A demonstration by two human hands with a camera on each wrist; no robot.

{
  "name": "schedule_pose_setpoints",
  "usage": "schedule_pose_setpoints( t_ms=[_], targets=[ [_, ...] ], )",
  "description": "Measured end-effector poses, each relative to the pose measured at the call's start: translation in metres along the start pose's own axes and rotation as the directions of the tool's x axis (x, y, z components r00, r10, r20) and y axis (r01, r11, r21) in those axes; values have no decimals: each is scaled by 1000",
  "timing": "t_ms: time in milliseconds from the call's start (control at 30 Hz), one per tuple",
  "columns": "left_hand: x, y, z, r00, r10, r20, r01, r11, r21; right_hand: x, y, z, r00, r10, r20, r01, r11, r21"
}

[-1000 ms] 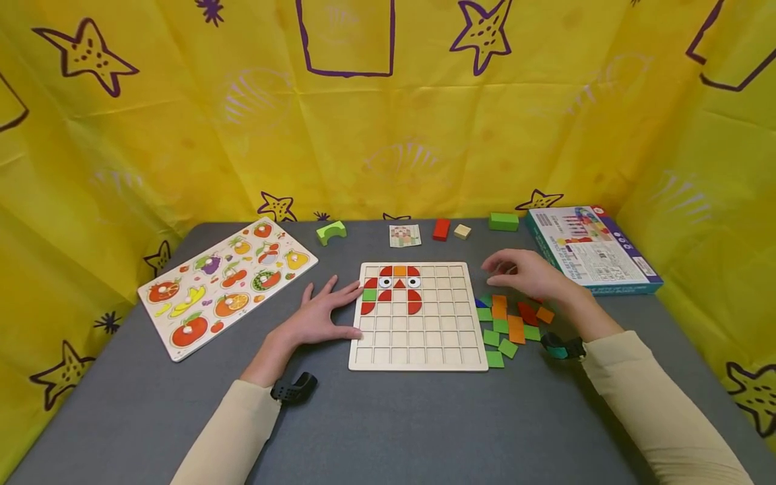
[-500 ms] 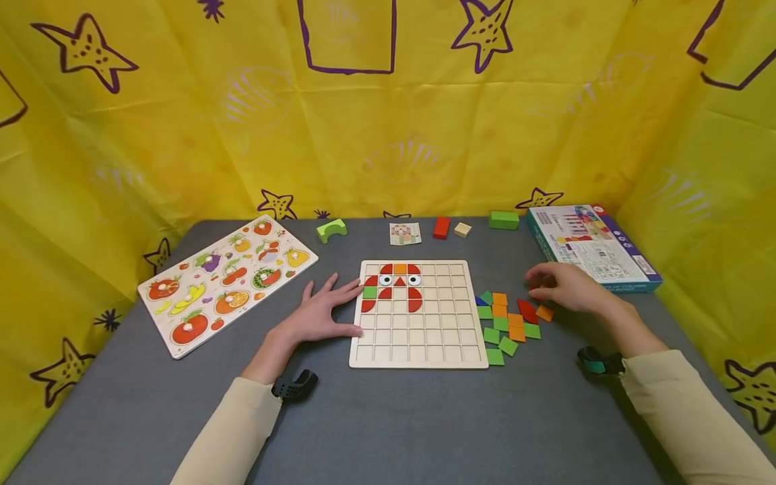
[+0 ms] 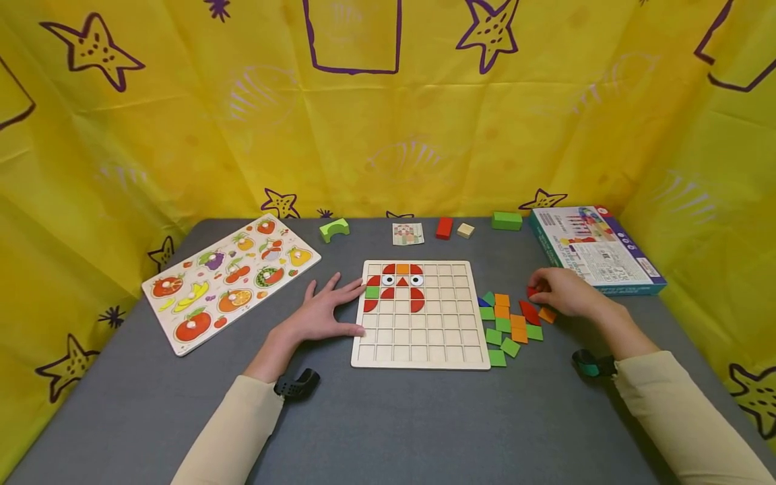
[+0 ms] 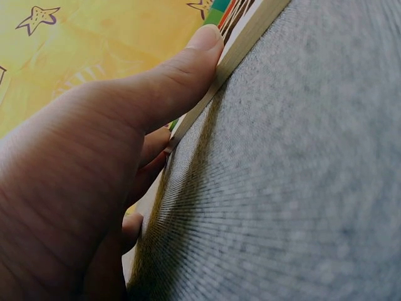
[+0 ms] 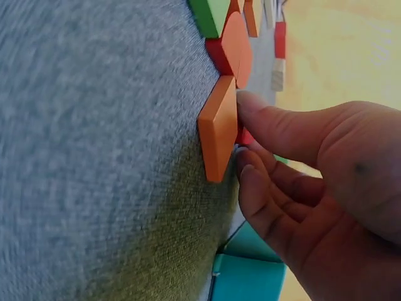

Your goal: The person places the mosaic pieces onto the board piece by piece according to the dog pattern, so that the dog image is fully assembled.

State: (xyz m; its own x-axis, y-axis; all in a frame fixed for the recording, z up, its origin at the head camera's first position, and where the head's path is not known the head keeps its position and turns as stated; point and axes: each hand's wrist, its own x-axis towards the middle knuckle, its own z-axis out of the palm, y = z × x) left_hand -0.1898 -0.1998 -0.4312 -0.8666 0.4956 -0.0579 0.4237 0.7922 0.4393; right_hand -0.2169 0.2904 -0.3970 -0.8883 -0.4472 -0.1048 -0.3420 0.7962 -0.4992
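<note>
My left hand (image 3: 318,316) rests with spread, straight fingers at the left edge of a wooden grid board (image 3: 448,337). In the left wrist view the thumb (image 4: 194,59) touches the board's rim. Red, green, orange and eye-printed tiles fill part of the board's upper left. Beyond the board's right side, my right hand (image 3: 566,293) pinches a red tile (image 3: 532,292) between thumb and fingertips. The right wrist view shows only a bit of that red tile (image 5: 245,135), just behind an orange tile (image 5: 219,128); the fingers hide the rest.
Loose green and orange tiles (image 3: 518,327) lie between board and right hand, with a red pair (image 3: 529,312). A boxed set (image 3: 597,249) lies behind that hand. A fruit puzzle board (image 3: 230,283) lies left. Several blocks and a picture card (image 3: 407,234) line the back.
My right hand has moved rightward from beside the board to the far side of the loose tiles and now pinches a red tile there. The left hand stays at the board's edge.
</note>
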Motion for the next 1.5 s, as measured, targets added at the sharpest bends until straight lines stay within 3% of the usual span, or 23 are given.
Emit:
schedule_pose_setpoints(
  t_ms=[367, 600, 900, 1500],
  targets=[
    [2, -1, 2, 1000, -9, 11, 9, 1000, -9, 8, -11, 0, 999, -10, -35, 14, 993, 115],
    [3, -3, 1, 1000, -4, 1, 4, 1000, -9, 27, -37, 6, 997, -65, -41, 70, 984, 162],
    [3, -3, 2, 1000, -14, 15, 14, 1000, -1, 52, -70, 22, 991, -133, 27, 121, 958, 261],
    [2, -3, 1, 1000, 2, 10, -2, 1000, -10, 87, -128, 54, 972, -231, 45, 205, 924, 323]
  ],
)
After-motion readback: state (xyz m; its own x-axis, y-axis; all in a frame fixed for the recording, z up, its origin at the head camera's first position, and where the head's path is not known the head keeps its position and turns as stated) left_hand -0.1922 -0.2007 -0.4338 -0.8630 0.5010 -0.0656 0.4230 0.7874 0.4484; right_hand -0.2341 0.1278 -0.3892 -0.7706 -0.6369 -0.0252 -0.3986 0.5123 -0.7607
